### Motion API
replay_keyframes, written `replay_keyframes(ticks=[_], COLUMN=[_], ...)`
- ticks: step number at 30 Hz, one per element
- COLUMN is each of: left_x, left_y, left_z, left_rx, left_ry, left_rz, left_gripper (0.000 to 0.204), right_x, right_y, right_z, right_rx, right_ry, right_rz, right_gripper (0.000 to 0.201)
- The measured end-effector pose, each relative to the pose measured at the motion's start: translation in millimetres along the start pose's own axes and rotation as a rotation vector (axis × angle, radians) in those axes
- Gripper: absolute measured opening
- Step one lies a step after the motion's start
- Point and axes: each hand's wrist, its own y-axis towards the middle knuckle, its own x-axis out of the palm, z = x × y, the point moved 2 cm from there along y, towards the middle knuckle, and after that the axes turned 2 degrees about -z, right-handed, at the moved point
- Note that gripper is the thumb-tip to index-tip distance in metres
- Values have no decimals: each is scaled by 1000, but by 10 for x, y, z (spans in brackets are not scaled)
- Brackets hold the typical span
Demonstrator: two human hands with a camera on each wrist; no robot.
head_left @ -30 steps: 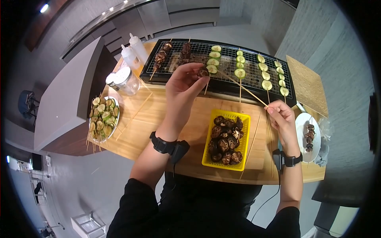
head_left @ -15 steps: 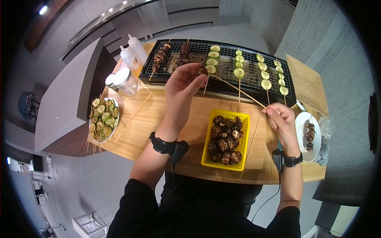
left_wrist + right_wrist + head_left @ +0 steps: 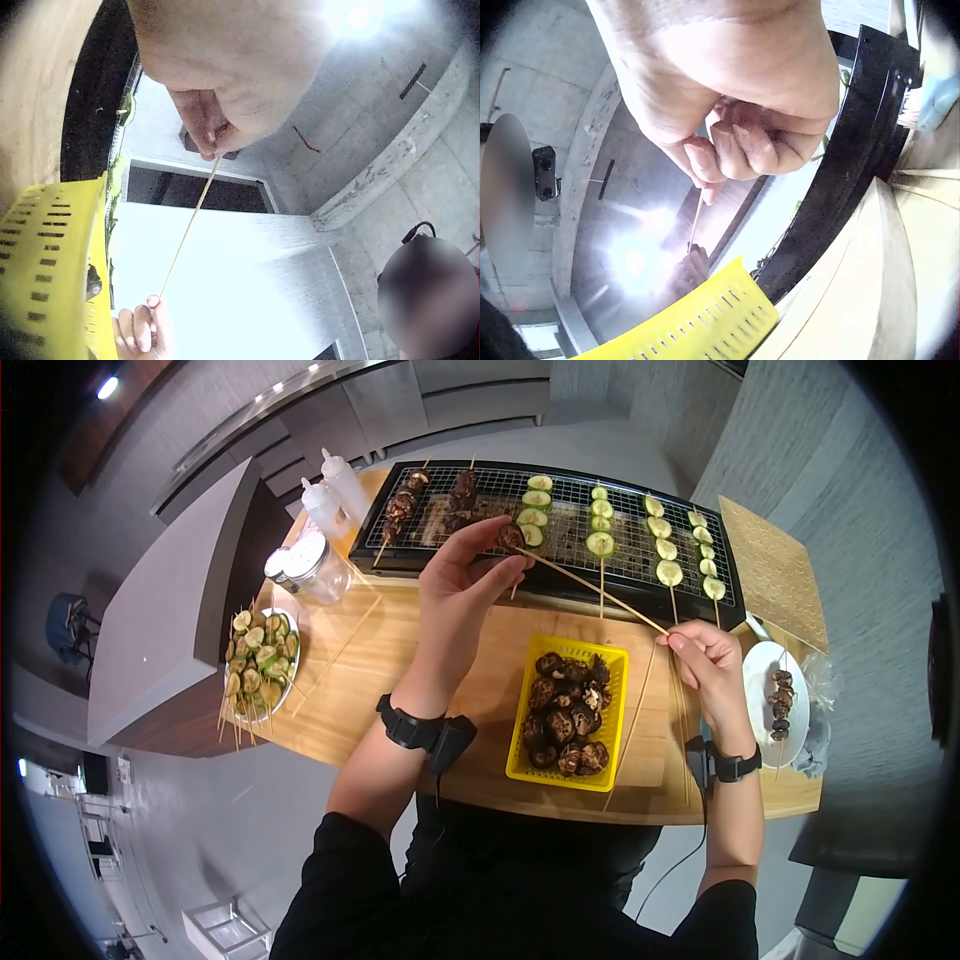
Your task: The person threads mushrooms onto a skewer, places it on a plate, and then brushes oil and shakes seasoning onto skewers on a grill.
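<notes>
A dark brown mushroom (image 3: pixel 511 537) sits between the thumb and fingers of my left hand (image 3: pixel 458 585), raised near the grill's front edge. My right hand (image 3: pixel 712 670) pinches a bamboo skewer (image 3: pixel 598 589) at its lower right end. The skewer slants up to the left, its far tip right at the mushroom. In the left wrist view the skewer (image 3: pixel 187 226) runs between both hands, and the left hand's fingers hide the mushroom. Below the hands stands a yellow basket (image 3: pixel 621 705) of dark mushrooms (image 3: pixel 563 727).
Behind the hands is a black grill (image 3: pixel 570 592) bearing green slice skewers (image 3: pixel 670 573) and dark skewers (image 3: pixel 403 506). At left stand a jar (image 3: pixel 324 575), squeeze bottles (image 3: pixel 326 508) and a plate of skewered slices (image 3: pixel 265 660). A white plate (image 3: pixel 762 680) with one skewer lies right.
The skewer's tip has come left to the mushroom in my left hand. My right hand has shifted slightly left, and the left hand has stayed nearly in place.
</notes>
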Motion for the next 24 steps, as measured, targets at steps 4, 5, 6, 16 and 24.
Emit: replay_keyframes(ticks=[4, 5, 6, 16, 24], left_x=[-15, -12, -10, -14, -15], left_y=[-6, -4, 1, 8, -16], left_z=[-20, -13, -11, -37, -54], left_rx=[-3, -2, -4, 0, 65], left_ry=[-3, -3, -2, -9, 24], left_rz=[-2, 0, -2, 6, -31], left_gripper=[42, 42, 42, 40, 35], right_x=[1, 3, 0, -1, 5], right_y=[-6, -5, -4, -9, -8], right_z=[18, 14, 14, 17, 29], right_rx=[4, 3, 1, -4, -7], right_ry=[-6, -8, -7, -15, -15], right_rz=[12, 14, 12, 18, 14], right_gripper=[12, 13, 13, 13, 14])
